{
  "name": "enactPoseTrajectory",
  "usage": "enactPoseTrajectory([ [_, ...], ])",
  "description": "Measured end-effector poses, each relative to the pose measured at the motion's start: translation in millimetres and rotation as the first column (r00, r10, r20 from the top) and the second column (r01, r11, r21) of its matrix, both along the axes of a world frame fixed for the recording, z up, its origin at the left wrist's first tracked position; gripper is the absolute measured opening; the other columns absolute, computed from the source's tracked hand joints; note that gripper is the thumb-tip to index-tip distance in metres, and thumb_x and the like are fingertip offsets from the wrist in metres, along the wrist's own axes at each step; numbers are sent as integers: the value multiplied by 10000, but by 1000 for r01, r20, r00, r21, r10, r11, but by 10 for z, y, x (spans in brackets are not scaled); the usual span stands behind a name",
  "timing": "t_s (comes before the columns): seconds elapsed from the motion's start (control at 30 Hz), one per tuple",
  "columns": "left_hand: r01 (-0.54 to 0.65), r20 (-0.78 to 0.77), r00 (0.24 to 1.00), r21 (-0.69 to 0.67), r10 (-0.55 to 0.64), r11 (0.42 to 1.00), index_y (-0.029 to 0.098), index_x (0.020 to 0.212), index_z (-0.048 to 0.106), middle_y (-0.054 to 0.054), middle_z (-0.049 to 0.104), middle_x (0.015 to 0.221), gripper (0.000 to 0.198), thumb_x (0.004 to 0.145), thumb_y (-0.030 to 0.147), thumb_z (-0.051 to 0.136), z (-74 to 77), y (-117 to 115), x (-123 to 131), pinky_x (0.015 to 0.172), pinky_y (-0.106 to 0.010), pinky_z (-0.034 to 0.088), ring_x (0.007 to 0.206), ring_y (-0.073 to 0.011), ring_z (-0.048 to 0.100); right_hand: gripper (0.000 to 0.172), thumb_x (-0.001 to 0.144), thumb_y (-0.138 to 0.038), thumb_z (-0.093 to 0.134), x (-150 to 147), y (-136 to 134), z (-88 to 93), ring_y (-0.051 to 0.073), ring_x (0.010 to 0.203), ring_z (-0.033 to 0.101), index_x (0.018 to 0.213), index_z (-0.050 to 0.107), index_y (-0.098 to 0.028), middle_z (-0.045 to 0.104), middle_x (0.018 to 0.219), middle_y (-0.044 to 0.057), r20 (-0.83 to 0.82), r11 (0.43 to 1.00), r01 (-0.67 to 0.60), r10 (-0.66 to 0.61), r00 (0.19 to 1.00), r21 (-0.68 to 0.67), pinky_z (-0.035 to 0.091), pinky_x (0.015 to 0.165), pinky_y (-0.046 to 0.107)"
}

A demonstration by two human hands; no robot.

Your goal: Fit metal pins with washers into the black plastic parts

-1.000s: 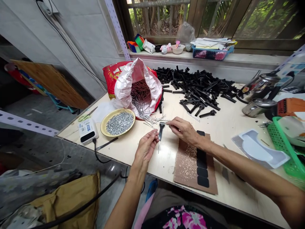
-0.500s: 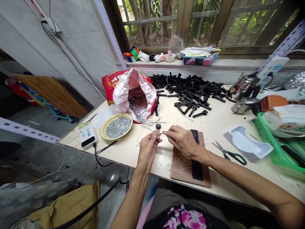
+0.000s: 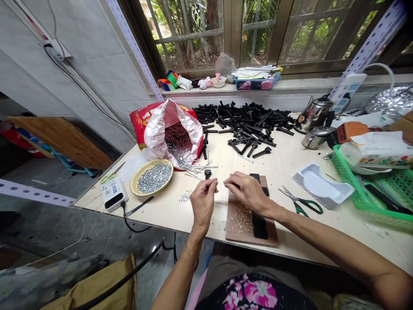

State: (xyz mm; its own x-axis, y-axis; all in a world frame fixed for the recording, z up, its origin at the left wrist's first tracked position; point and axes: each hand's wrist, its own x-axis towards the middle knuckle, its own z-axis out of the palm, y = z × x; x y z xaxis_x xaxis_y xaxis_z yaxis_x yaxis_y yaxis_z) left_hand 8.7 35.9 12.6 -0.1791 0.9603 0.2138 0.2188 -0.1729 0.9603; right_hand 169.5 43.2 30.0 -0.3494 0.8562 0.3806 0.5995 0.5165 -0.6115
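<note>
My left hand (image 3: 202,202) is closed in a pinch at one end of a thin metal rod (image 3: 220,182). The fingers of my right hand (image 3: 247,191) pinch its other end, so the rod spans the small gap between both hands. Just behind my left fingertips a black plastic piece (image 3: 208,174) lies on the table. Small shiny metal bits (image 3: 185,196) are scattered left of my left hand. Under my right hand is a brown board (image 3: 240,228) with black pads and pale crumbs. Whatever sits inside my left fingertips is hidden.
A red and white bag (image 3: 155,133) of thin rods lies open beside a yellow dish (image 3: 133,185) of small metal pieces. Black plastic parts (image 3: 251,122) are heaped at the back. Scissors (image 3: 301,201), a white tray (image 3: 322,185) and a green basket (image 3: 358,193) are on the right.
My hands have drawn slightly apart, so more of the rod shows between them. The camera view has shifted a little to the right.
</note>
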Motion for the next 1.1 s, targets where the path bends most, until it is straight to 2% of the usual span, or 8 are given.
enactPoseTrajectory([
  [0.1, -19, -195, 980, 127, 43, 992, 201, 931, 696, -46, 671, 863, 183, 834, 292, 570, -45, -24, 110, 742, -288, 461, 738, -150, 602, 189, 901, -242, 508, 62, -4, -73, 140, 723, 601, 848, 673, -167, 672, 786, 18, -248, 976, -47, -7, 969, -211, 437, 647, 242],
  [0.23, 28, -216, 976, 105, -4, 994, 206, 929, 694, -62, 673, 914, 189, 838, 302, 559, -131, -24, 245, 785, -316, 460, 796, -174, 607, 157, 874, -229, 540, 168, -63, -195, 164, 777, 614, 863, 689, -180, 691, 829, 29, -285, 983, 67, -114, 952, -172, 447, 695, 275],
  [0.37, 103, 88, 991, -80, -96, 992, 170, 883, 706, -36, 656, 748, 250, 812, 379, 590, -167, -12, 377, 727, -284, 464, 694, -143, 590, 149, 867, -236, 554, 328, -106, -267, 163, 797, 617, 855, 695, -189, 690, 836, 24, -287, 981, 84, -133, 949, -175, 451, 710, 275],
  [0.5, 230, 506, 857, -202, -99, 952, 126, 880, 708, -39, 662, 748, 311, 747, 404, 662, -117, 17, 508, 675, -245, 469, 626, -90, 565, 147, 869, -244, 563, 467, -145, -247, 155, 797, 612, 891, 705, -209, 679, 863, 23, -271, 978, 119, -162, 949, -170, 451, 716, 270],
  [0.63, 319, 611, 787, -286, -84, 904, 102, 882, 703, -44, 654, 738, 345, 704, 397, 705, -83, 48, 582, 618, -227, 473, 591, -75, 559, 151, 883, -259, 558, 617, -219, -211, 146, 784, 602, 927, 696, -217, 660, 876, 22, -194, 976, 152, -181, 964, -155, 443, 711, 264],
  [0.77, 305, 501, 859, -333, -106, 892, 115, 973, 687, -25, 628, 738, 401, 737, 439, 665, -185, 30, 594, 525, -182, 423, 561, -57, 513, 180, 924, -270, 498, 915, -238, -294, 155, 850, 568, 968, 668, -230, 629, 924, 26, 50, 975, 212, -209, 977, -65, 413, 682, 251],
  [0.93, 268, 159, 962, -370, -224, 889, 145, 1011, 691, -19, 626, 711, 409, 762, 463, 621, -380, -23, 656, 460, -195, 378, 525, -82, 492, 214, 941, -299, 464, 1342, -34, -519, 171, 833, 497, 940, 660, -214, 597, 908, 56, 364, 982, 172, -191, 912, 84, 374, 692, 265],
  [1.1, 207, -160, 955, -241, -250, 948, 183, 1012, 696, -84, 688, 1020, 309, 816, 385, 567, -484, -11, 744, 818, -321, 474, 910, -198, 625, 213, 948, -291, 456, 1518, 190, -641, 159, 826, 479, 945, 654, -210, 590, 862, 45, 406, 989, 96, -134, 904, 114, 352, 689, 254],
])
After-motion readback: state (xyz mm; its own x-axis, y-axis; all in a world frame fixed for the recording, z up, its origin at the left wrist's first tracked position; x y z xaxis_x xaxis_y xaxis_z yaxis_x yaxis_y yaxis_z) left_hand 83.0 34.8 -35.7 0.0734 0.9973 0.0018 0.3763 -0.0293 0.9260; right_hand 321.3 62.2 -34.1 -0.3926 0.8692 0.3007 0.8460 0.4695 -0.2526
